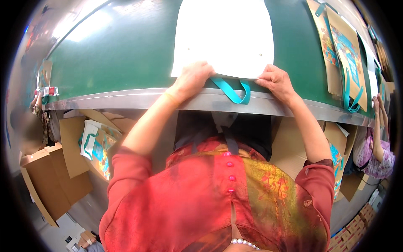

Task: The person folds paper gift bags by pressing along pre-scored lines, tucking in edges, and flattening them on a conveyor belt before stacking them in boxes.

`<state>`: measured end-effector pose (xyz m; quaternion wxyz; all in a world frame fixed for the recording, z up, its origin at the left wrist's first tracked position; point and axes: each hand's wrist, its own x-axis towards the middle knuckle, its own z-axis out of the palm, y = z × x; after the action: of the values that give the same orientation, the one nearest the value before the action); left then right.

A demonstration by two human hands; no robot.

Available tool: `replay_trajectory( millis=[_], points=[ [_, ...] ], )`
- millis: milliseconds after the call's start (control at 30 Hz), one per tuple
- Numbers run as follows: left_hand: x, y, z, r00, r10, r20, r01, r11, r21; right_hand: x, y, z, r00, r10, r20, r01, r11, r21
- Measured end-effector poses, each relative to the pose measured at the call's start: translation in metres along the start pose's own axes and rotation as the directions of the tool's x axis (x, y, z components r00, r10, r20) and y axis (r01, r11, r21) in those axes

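A white bag (223, 33) lies on the green tabletop (109, 54), with a small hole or eyelet toward each lower corner. A teal ribbon handle (235, 96) hangs from under its near edge onto the table's metal rim. My left hand (191, 82) has its fingers curled on the bag's near edge at the left, beside one end of the ribbon. My right hand (275, 82) pinches the same edge near the right corner, thumb and fingers together.
Printed kraft bags with teal handles (348, 54) overlap at the table's right. Cardboard boxes holding similar bags (96, 147) stand below the metal edge (126, 97) on both sides. Co-workers are at the far left (40, 122) and far right (375, 155).
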<state>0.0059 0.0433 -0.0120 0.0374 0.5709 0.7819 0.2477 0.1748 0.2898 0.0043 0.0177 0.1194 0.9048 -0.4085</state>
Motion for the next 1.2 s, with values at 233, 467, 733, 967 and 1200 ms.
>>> replay_trajectory(
  millis=[233, 467, 733, 967, 1200],
  points=[
    [0.013, 0.002, -0.001, 0.974, -0.226, -0.006, 0.226, 0.973, -0.044, 0.004, -0.007, -0.005, 1.000, -0.006, 0.023, 0.010, 0.990, -0.138],
    [0.013, -0.008, 0.000, 0.986, -0.164, 0.034, 0.160, 0.981, 0.110, 0.011, -0.009, 0.000, 0.999, -0.040, -0.002, 0.038, 0.972, -0.232],
    [0.031, -0.004, 0.000, 0.978, 0.208, -0.023, -0.192, 0.934, 0.300, 0.034, -0.024, -0.011, 0.948, 0.277, 0.158, -0.228, 0.935, -0.273],
    [0.050, -0.011, 0.037, 0.981, 0.178, 0.075, -0.193, 0.921, 0.339, 0.030, -0.035, -0.013, 0.938, 0.315, 0.144, -0.246, 0.899, -0.362],
    [0.057, -0.025, 0.041, 0.996, 0.074, -0.057, -0.066, 0.989, 0.135, 0.054, -0.034, 0.037, 0.859, -0.511, -0.042, 0.384, 0.695, -0.608]
  ],
)
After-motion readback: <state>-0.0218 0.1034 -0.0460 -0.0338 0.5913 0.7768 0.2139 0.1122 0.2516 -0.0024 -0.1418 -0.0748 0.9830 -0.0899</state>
